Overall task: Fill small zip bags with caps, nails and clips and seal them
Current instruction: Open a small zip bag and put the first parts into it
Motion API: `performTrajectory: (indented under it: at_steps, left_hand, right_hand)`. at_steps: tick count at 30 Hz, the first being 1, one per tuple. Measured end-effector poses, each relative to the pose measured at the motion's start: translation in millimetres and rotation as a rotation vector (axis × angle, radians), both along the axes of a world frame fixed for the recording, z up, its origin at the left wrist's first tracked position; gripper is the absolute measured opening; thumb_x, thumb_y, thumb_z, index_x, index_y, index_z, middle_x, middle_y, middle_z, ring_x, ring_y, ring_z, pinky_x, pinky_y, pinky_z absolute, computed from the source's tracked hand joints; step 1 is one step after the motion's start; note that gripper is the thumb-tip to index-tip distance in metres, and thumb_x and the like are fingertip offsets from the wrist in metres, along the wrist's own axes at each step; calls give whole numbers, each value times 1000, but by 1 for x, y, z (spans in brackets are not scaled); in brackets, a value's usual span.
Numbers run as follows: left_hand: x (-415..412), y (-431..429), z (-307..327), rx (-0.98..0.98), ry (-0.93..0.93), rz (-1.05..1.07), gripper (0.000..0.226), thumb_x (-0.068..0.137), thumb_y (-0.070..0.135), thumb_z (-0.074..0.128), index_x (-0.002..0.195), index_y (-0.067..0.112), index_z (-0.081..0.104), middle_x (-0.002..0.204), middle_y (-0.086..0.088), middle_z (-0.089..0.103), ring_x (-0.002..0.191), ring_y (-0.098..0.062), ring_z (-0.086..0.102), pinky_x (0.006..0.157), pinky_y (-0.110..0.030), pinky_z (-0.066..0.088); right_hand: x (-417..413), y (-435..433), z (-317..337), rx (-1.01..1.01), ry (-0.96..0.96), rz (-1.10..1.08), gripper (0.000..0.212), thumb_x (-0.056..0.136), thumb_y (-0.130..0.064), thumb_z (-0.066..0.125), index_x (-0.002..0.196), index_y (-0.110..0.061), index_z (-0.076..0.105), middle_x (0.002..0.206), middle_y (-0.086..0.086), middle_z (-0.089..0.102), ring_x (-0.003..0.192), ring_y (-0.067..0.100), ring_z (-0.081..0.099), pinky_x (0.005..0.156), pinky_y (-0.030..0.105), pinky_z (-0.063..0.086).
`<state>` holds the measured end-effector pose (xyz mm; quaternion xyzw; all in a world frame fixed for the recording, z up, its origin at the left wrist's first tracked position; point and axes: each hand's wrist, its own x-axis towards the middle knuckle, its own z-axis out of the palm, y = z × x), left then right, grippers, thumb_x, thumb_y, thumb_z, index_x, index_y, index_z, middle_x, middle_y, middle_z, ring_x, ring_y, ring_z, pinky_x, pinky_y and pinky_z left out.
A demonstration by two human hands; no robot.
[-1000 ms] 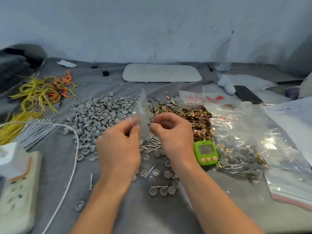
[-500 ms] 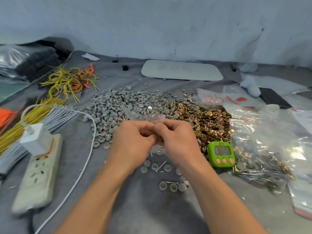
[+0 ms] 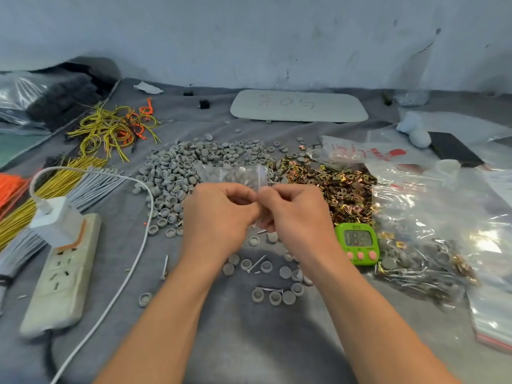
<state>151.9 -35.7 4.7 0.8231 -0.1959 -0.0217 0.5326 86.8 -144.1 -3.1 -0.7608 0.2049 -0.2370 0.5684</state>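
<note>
The left hand (image 3: pixel 219 217) and right hand (image 3: pixel 299 217) meet above the worktop (image 3: pixel 249 342), each grip pinched tight on the near edge of a small bag (image 3: pixel 232 175) (clear; its contents blur into the caps (image 3: pixel 177 173) behind). Clips (image 3: pixel 332 187) lie to its right, and a timer (image 3: pixel 357 242) sits beside the right wrist.

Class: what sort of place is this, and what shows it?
Probably a small hand-packing workbench: heaps of grey caps and brassy clips, a green timer, and the left hand and right hand pinching a small zip bag.
</note>
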Motion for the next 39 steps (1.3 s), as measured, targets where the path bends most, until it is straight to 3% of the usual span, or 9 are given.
performTrajectory:
  at_steps: [2,10,16,20,24,30,32,35,39]
  left_hand:
    - [-4,-3,-3,29,26,-39,13,70,25,90,68,31,78,60,8,72,54,-5,68,50,-20,50]
    - [-15,-7,-1,-148,367,-388,16,83,9,81,69,18,78,68,-3,72,55,-6,59,55,-16,46]
    - [-7,13,-5,-262,507,-331,29,91,9,72,64,20,71,68,-2,61,58,-7,51,57,-17,42]
    - [-15,3,-8,-156,280,-136,32,96,13,66,67,22,58,64,3,51,61,-14,45,64,-32,38]
    - [-21,-4,-8,-44,103,116,28,97,24,63,71,23,55,61,13,57,60,-9,50,59,-33,34]
    - [-13,-3,3,269,-236,304,23,103,29,51,81,27,45,73,8,54,64,-9,44,62,-38,26]
    - [1,4,0,230,-183,245,22,102,26,54,80,24,50,70,6,57,63,-12,50,60,-36,32]
    - [3,13,-1,-69,129,-57,20,98,21,63,79,20,63,68,3,67,62,-13,60,64,-31,46]
    - [-8,8,-5,-23,124,-265,11,92,18,73,81,20,72,76,6,76,70,-5,68,63,-13,48]
  right_hand:
    - [-7,-11,-1,37,19,33,29,93,-21,64,68,-13,77,59,10,70,57,19,62,68,50,57]
    - [-32,-41,-3,-21,-6,107,38,97,-25,65,67,-3,72,59,21,63,50,20,47,50,32,37]
    - [-20,-21,-1,-80,-19,159,34,97,-27,69,68,-8,74,56,11,62,48,13,44,48,30,34]
    - [-12,-17,2,-189,9,93,30,94,-26,71,66,-16,77,51,-1,60,44,6,43,46,21,35]
    - [0,-9,8,-325,25,3,27,92,-27,72,66,-23,78,50,-11,61,47,4,49,47,16,36]
    - [0,-4,8,-442,64,-90,37,96,-27,70,60,-17,66,50,-5,57,53,18,51,56,33,40]
    - [-4,-8,7,-413,44,-98,39,96,-26,69,59,-17,64,50,-4,56,53,20,51,56,35,41]
    - [-8,-14,4,-359,44,-51,39,98,-26,66,60,-15,64,52,-1,58,53,20,50,57,35,42]
    - [-15,-17,-7,-230,51,51,38,100,-22,63,63,-14,67,55,3,63,52,14,52,56,37,46]
